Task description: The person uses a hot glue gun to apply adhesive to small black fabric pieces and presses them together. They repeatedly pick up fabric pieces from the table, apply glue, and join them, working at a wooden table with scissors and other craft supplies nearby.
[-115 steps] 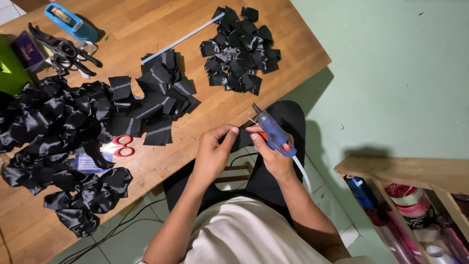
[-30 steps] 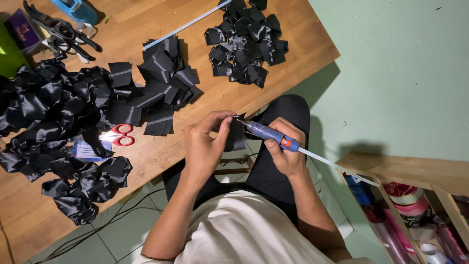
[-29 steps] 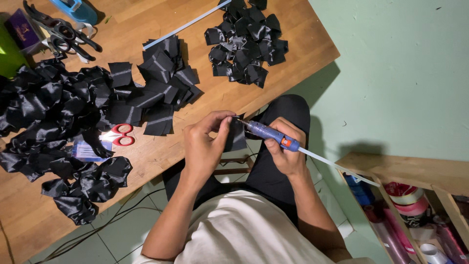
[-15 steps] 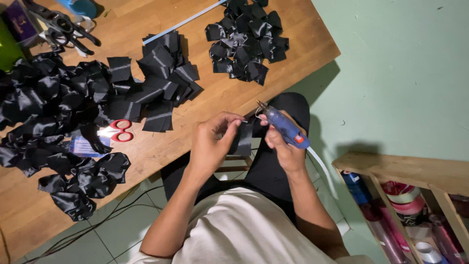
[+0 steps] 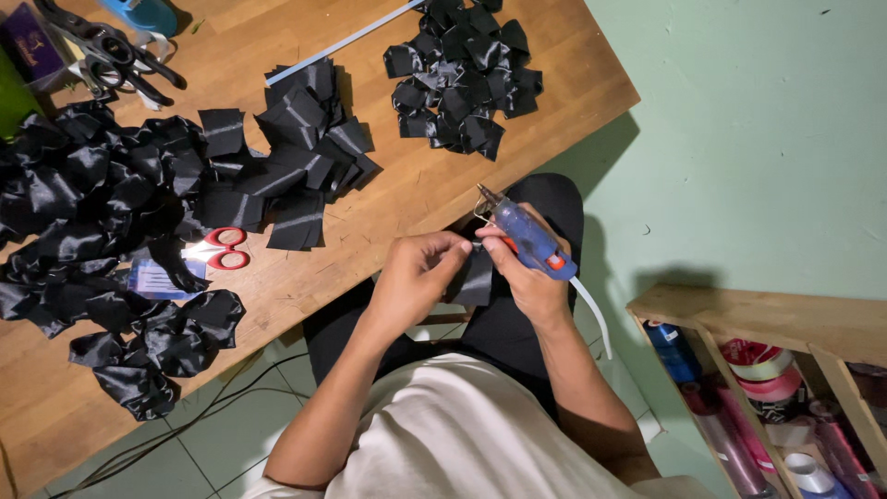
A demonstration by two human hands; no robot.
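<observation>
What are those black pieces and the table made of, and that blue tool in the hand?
The black pieces look like satin ribbon: thin, folded, with a soft sheen on the creases. The table looks like wood, showing grain and jointed strips with a smooth finish. The blue glue gun in the right hand seems to be translucent plastic with a metal tip, though that's hard to confirm.
</observation>
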